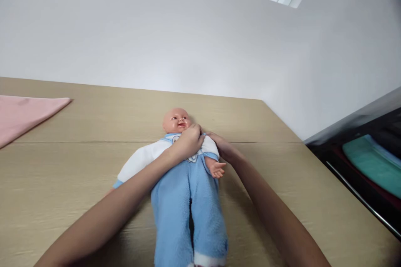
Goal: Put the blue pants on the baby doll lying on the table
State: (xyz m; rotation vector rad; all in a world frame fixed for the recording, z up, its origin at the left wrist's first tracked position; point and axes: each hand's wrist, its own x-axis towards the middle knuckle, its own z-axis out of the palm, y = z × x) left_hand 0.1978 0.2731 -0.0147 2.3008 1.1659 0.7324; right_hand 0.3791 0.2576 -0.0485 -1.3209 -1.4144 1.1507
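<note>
A baby doll [181, 183] lies on its back on the wooden table [94, 167], head away from me, in blue fleece trousers and a white-sleeved top. My left hand [188, 142] rests on the doll's chest just under the chin, fingers curled and pinching the blue neckline. My right hand [221, 144] lies at the doll's far shoulder, fingers tucked against the same collar edge and partly hidden behind my left hand. The doll's small bare hand [216, 169] sticks out beside my right wrist.
A pink cloth [21, 117] lies at the table's far left. A white wall [156, 37] stands behind the table. To the right, a dark shelf [354, 167] holds folded teal fabric [372, 162].
</note>
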